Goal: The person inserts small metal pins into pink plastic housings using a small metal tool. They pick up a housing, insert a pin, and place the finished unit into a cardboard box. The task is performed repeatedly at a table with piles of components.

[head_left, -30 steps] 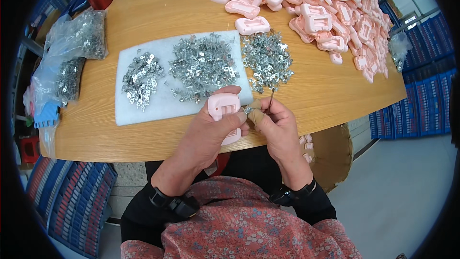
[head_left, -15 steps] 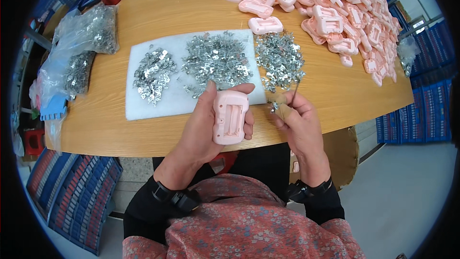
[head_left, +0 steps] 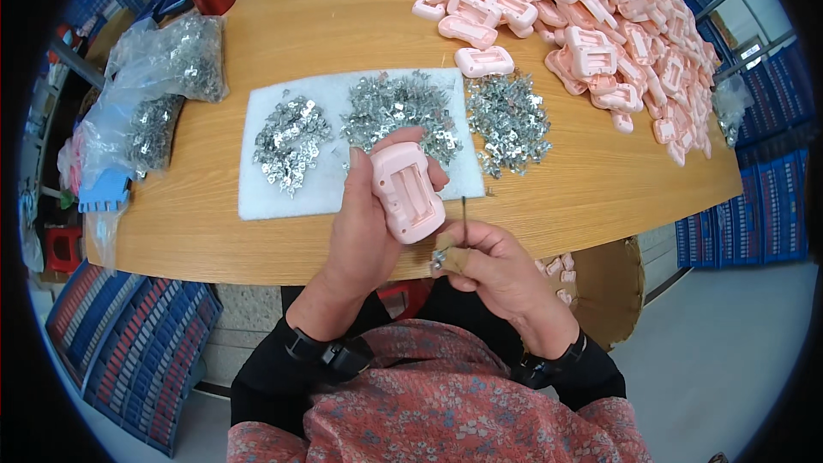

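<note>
The left hand [head_left: 364, 236] grips a pink moulded plastic housing [head_left: 408, 192] above the near edge of the round wooden table [head_left: 283, 26], fingers wrapped around its sides. Just beside it, the right hand [head_left: 497, 267] pinches a thin dark metal tool [head_left: 464, 219] upright, fingers closed, with small silver metal clips [head_left: 438, 261] at the fingertips. A white foam pad [head_left: 343, 197] carries further clip piles.

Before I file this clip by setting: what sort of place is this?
Most likely a small assembly workshop. A big heap of identical pink plastic housings covers the wooden table, sorted piles of small metal clips lie on a white mat, and blue crates are stacked alongside.
</note>
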Demonstrator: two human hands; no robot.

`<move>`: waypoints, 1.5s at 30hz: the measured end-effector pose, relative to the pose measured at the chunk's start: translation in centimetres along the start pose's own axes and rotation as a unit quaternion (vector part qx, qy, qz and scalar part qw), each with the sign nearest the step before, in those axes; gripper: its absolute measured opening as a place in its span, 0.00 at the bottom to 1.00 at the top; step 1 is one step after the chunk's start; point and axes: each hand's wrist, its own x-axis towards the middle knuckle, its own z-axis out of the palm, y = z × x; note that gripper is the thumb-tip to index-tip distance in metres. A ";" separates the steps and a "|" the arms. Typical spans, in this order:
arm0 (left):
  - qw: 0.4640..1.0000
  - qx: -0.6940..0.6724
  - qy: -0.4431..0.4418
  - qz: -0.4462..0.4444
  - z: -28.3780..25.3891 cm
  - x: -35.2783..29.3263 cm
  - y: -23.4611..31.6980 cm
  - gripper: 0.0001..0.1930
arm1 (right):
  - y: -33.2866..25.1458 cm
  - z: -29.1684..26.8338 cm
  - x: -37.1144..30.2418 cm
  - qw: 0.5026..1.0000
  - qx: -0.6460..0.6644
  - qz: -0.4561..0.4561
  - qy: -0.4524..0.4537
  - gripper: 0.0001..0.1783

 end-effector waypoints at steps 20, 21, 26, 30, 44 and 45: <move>0.965 0.156 -0.059 -0.204 -1.9 -1.3 1.6 0.25 | -4.1 -3.8 0.1 0.984 -0.175 0.004 -0.036 0.09; 0.962 0.122 -0.068 -0.236 -1.8 -1.1 1.7 0.27 | -4.3 -3.6 0.0 0.983 -0.179 -0.001 -0.043 0.09; 0.936 0.105 -0.072 -0.327 -0.2 -1.3 2.2 0.31 | -4.8 -2.8 -0.3 0.976 -0.205 -0.034 -0.060 0.06; 0.939 0.084 -0.105 -0.317 -0.9 -1.5 1.8 0.32 | -4.4 -2.8 -0.3 0.973 -0.209 -0.064 -0.075 0.05; 0.960 -0.014 -0.065 -0.271 -1.3 -2.2 0.8 0.24 | -3.9 -0.6 0.0 0.875 -0.411 -0.237 0.098 0.06; 0.962 -0.006 -0.056 -0.268 -1.3 -2.2 0.7 0.24 | -3.7 -0.4 0.2 0.860 -0.436 -0.244 0.102 0.08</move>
